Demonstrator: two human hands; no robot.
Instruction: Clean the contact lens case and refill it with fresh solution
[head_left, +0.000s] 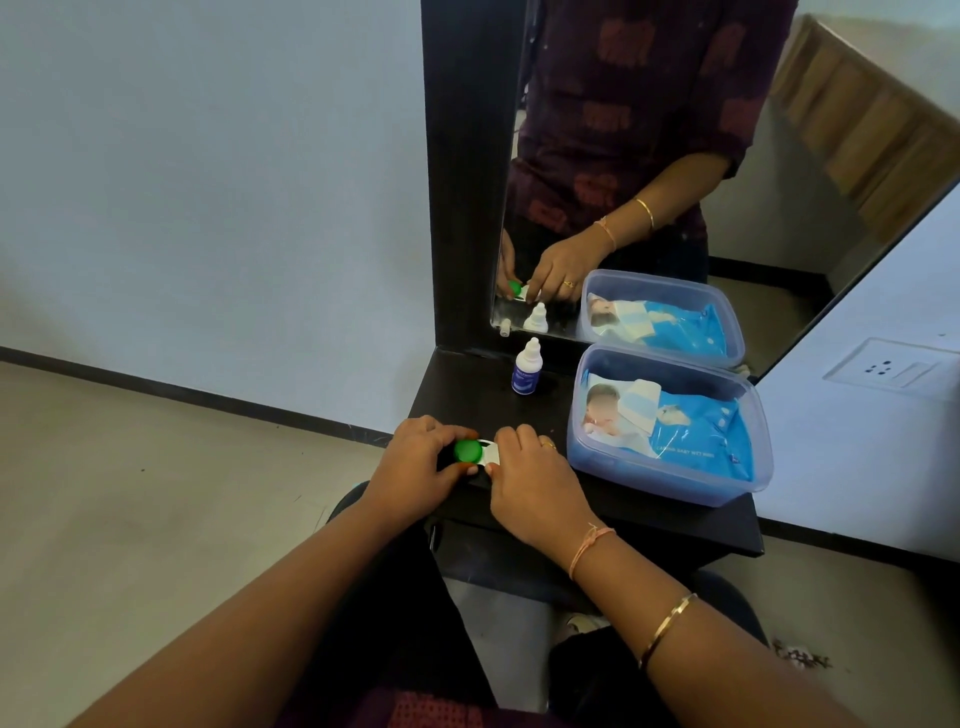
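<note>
I have both hands on the contact lens case (485, 453), which sits at the front left edge of the dark desk (597, 499), right in front of the mirror (649, 156). My left hand (421, 462) has its fingers closed around the green cap (468, 451); my right hand (535, 480) pins the white end of the case, fingers pressed together on it. The cap on that side is hidden under my fingers, so I cannot tell whether it is on or off.

I judge this to be the opening step: unscrewing the green cap before any cleaning.

The solution bottle (526, 368) stands upright further back, near the mirror, well apart from the case. The plastic box of baby wipes (670, 421) sits to the right, near my right hand.

What worries me is the edge. The case lies so close to it that a slip while twisting could send case or cap to the floor (156, 493). If old solution remains inside, a jerky opening would spill it. Reaching back for the bottle later, my forearm could also knock it over.
</note>
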